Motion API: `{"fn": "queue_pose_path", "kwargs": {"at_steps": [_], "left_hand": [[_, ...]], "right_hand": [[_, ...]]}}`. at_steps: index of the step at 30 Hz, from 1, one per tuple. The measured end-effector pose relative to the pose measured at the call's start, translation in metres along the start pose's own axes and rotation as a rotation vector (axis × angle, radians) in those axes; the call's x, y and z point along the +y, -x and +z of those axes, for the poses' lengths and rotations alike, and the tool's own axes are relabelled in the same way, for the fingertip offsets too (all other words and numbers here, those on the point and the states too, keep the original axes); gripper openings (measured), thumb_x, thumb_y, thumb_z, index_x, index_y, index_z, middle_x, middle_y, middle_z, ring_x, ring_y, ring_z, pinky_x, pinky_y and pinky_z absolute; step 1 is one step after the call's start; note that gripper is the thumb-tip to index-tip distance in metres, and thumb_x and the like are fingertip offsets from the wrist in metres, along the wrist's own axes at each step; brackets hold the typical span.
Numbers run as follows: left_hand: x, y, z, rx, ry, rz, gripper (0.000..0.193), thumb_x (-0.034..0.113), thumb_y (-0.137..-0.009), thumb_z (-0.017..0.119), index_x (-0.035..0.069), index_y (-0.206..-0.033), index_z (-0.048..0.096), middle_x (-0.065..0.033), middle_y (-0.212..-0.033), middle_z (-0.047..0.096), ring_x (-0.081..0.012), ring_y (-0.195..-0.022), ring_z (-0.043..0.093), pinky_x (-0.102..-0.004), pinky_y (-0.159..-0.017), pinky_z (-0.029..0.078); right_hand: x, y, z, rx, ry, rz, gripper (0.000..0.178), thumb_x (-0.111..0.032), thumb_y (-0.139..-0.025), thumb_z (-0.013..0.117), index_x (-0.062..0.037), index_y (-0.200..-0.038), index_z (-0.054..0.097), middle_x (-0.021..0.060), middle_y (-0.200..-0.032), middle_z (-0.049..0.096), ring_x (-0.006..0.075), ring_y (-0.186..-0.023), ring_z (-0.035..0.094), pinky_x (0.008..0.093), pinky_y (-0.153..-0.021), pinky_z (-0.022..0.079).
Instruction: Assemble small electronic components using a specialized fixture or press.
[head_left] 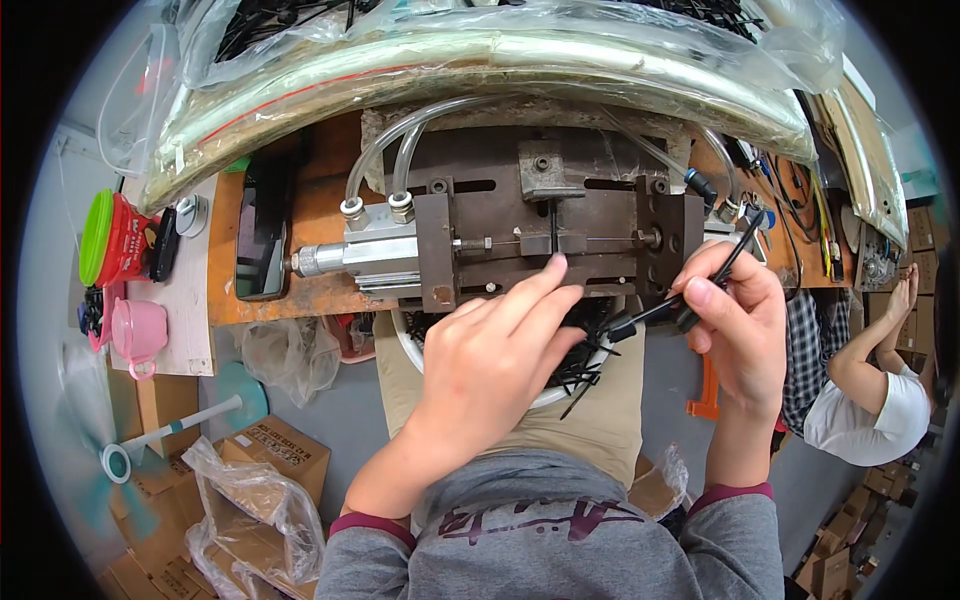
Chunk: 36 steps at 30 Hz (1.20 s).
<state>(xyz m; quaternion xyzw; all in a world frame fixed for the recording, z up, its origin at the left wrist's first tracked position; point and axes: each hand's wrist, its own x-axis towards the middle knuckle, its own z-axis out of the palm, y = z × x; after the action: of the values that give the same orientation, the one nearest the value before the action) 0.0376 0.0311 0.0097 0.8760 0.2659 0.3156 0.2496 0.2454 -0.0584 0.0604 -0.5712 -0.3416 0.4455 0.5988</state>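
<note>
In the middle of the bench stands a dark metal fixture [480, 160] with a silver pneumatic cylinder [385, 255] on its left. A thin black rod [554, 225] sits upright in the picture between the small centre blocks. My left hand [490, 345] reaches over the fixture's front edge, fingers stretched out, with the index fingertip at or just below the rod's near end; contact is unclear. To the right, my right hand [738, 315] pinches several black plastic stems [738, 245] with thicker heads. Below my left hand, a white-rimmed container of black stems [575, 375] rests on my lap, partly hidden.
Clear plastic sheeting [480, 55] covers the back, with more black parts behind it. A phone [265, 230] and a pink cup [138, 328] are at left. Below stand a fan [115, 460] and cardboard boxes [275, 450]. Another person [865, 415] sits at right.
</note>
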Motion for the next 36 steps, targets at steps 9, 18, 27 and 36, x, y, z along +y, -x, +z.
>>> {"fn": "queue_pose_path", "kwargs": {"at_steps": [9, 18, 27, 36], "left_hand": [[0.024, 0.001, -0.032, -0.02, 0.512, 0.028, 0.035, 0.004, -0.068, 0.085, 0.002, -0.102, 0.078, -0.0115, -0.099, 0.074, -0.0202, -0.08, 0.07, -0.0298, -0.068, 0.056], [0.005, 0.007, 0.009, 0.053, -0.119, 0.071, 0.028, 0.006, -0.068, 0.084, 0.003, -0.094, 0.073, -0.0124, -0.121, 0.071, -0.0185, -0.072, 0.067, -0.0287, -0.066, 0.054], [0.004, -0.006, 0.015, 0.026, -0.293, 0.068, 0.027, 0.012, -0.071, 0.085, 0.006, -0.094, 0.074, -0.0082, -0.126, 0.07, -0.0188, -0.061, 0.064, -0.0279, -0.061, 0.053], [0.009, -0.007, 0.012, -0.043, -0.095, -0.056, 0.028, -0.001, -0.079, 0.078, 0.0, -0.107, 0.072, -0.0111, -0.128, 0.07, -0.012, -0.07, 0.065, -0.0254, -0.062, 0.053]], "right_hand": [[0.004, -0.001, 0.006, -0.136, -0.158, 0.127, 0.029, -0.003, -0.09, 0.071, 0.0033, -0.117, 0.061, 0.0083, -0.088, 0.068, 0.005, -0.058, 0.056, 0.0168, -0.05, 0.043], [0.016, 0.01, -0.003, -0.035, -0.205, 0.04, 0.009, -0.004, -0.09, 0.071, 0.0035, -0.095, 0.069, 0.0108, -0.088, 0.071, 0.0077, -0.056, 0.059, 0.0194, -0.05, 0.045], [0.016, 0.011, -0.004, -0.12, -0.219, 0.172, 0.013, -0.008, -0.093, 0.07, 0.0042, -0.097, 0.071, 0.0082, -0.08, 0.07, 0.0071, -0.049, 0.058, 0.02, -0.043, 0.042], [0.034, 0.017, 0.002, -0.083, -0.299, 0.104, 0.021, -0.015, -0.091, 0.077, 0.0014, -0.085, 0.065, 0.0037, -0.067, 0.065, 0.006, -0.043, 0.055, 0.0207, -0.037, 0.036]]}}
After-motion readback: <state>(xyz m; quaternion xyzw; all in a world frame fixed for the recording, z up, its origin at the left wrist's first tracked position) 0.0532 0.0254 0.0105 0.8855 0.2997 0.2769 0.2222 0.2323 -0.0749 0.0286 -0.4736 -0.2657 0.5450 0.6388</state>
